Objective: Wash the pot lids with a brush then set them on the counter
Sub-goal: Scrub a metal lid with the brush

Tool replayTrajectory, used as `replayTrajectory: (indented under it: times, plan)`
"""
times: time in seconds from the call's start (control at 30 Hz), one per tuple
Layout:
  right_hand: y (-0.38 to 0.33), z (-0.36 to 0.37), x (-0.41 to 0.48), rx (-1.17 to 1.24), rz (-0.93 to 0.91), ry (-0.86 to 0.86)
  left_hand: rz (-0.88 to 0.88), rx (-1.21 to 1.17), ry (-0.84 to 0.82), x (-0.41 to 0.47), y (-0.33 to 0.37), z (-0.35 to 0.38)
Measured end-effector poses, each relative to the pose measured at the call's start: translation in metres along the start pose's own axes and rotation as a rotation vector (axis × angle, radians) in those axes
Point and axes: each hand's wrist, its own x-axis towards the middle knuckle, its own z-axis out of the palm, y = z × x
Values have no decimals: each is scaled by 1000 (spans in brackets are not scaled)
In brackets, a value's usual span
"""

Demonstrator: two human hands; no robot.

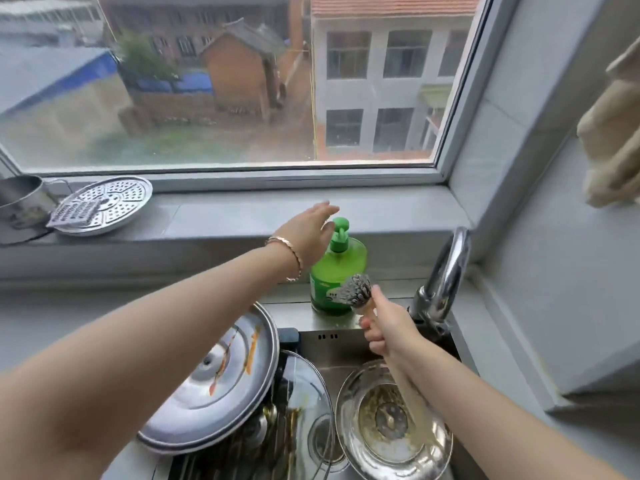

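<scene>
Head view: a steel sink [332,348] set in a grey counter [52,317] beneath a wide window, both arms reaching toward the centre.

At centre frame the left hand [311,226], fingers straight and apart, hovers at the pump of a green soap bottle [337,271]; whether it touches cannot be told. Just below, the right hand [384,330] is clamped round the handle of a brush [356,291], bristles up beside the bottle. A large steel lid [214,386] lies at lower centre-left over the sink's edge, a glass lid [304,410] leans beside it, and a small lid [391,420] rests in the basin at lower right. A faucet [446,271] rises at right. On the grey sill [242,216], upper left, sit a perforated steamer plate [107,206] and a metal mug [17,202].
</scene>
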Motion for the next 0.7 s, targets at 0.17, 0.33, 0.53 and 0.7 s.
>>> replayTrajectory:
  times: [0.17, 0.33, 0.53, 0.7]
  plan:
    - [-12, 24, 23, 178, 70, 2, 2, 28, -251, 50, 2, 24]
    - [-17, 33, 50, 155, 112, -38, 15, 47, -319, 75, -12, 41]
    - [-21, 36, 69, 179, 131, -70, 28, 108, -215, 79, -19, 50]
    - [-17, 37, 74, 216, 143, -86, 49, 88, -232, 77, -28, 61]
